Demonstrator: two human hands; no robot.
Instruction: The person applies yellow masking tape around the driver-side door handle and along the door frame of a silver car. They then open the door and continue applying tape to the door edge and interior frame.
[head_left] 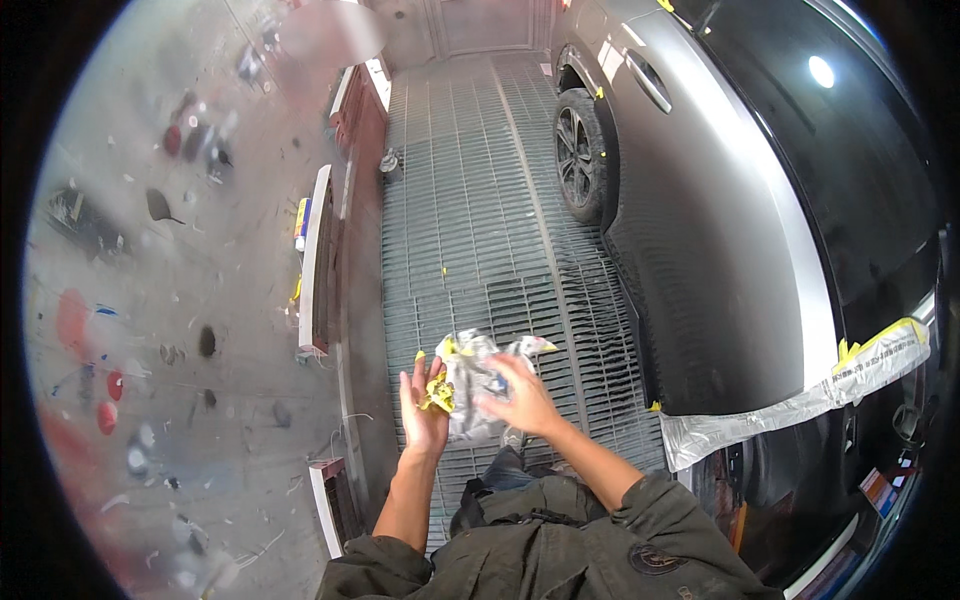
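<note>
In front of my body, my left hand (427, 408) is turned palm up with its fingers partly extended. A wad of yellow masking tape (438, 392) rests in it, against the thumb side. My right hand (520, 400) is around a crumpled grey-white masking sheet (468, 375), its fingers bent and slightly smeared by motion. Yellow tape sticks to the sheet's upper edge and corner. Part of the sheet hangs between my two hands and some of it lies behind my right fingers. A bit of yellow also shows at a fingertip of my left hand.
A grey car (700, 210) stands at the right, with yellow tape bits and a taped masking sheet (760, 425) along its edge. Below me is a slatted metal grating floor (470, 200). The paint-spotted wall (200, 300) at the left carries a pale ledge (316, 260).
</note>
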